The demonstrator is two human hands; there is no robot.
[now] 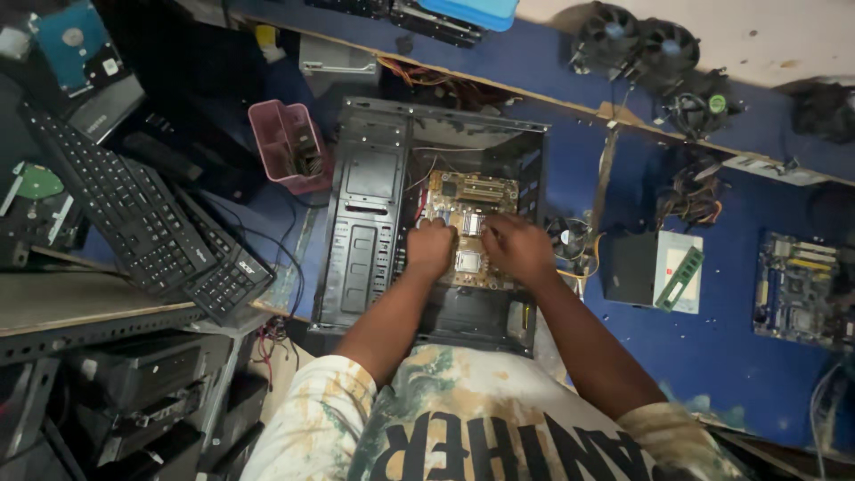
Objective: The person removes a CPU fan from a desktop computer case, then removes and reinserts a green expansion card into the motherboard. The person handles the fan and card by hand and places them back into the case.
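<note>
The tan rectangular motherboard (463,227) is seated inside the open black metal computer case (374,223), which is laid flat on the blue tabletop (712,347). Both hands are pressed onto the board: the left hand (430,249) is curled into a loose fist at its left edge, the right hand (518,249) is spread flat on its right side, nothing clamped. A pink plastic bin (289,142) is parked just left of the case, black keyboards (134,223) further left.

Left hand (431,249) fisted, right hand (519,250) palm-down, forearms converging.
</note>
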